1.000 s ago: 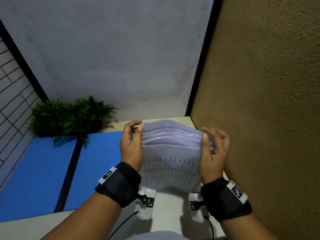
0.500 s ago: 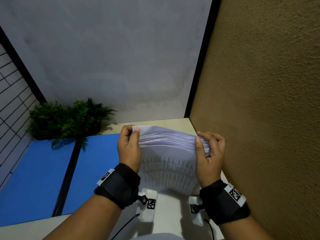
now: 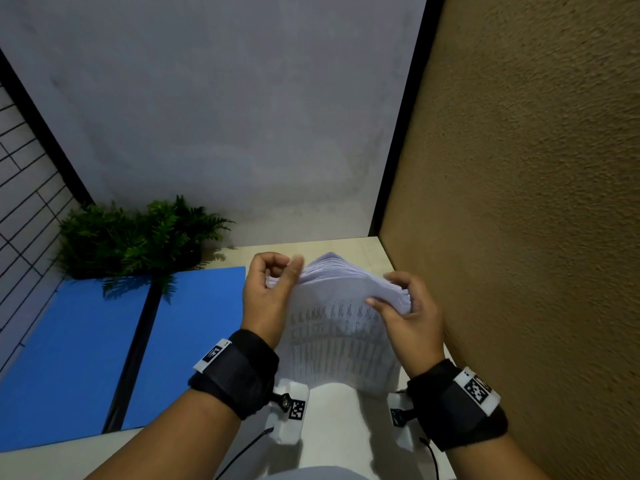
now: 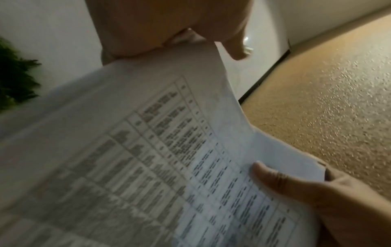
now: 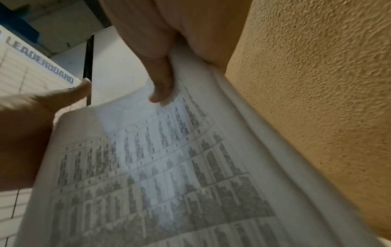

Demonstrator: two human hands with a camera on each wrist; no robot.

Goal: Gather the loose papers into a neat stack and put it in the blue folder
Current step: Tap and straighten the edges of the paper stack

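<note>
Papers (image 3: 341,327) stand on edge; right hand (image 3: 410,315) pinches one corner, left hand (image 3: 268,296) curls around the other. Tapping squares them.

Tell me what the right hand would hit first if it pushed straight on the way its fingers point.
Probably the papers themselves: the right hand grips their right edge, fingers pointing leftward across the stack. Past that, the left hand at the opposite edge. Depth is uncertain.

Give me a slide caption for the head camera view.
Both hands, left and right, square up printed papers beside the open blue folder.
</note>
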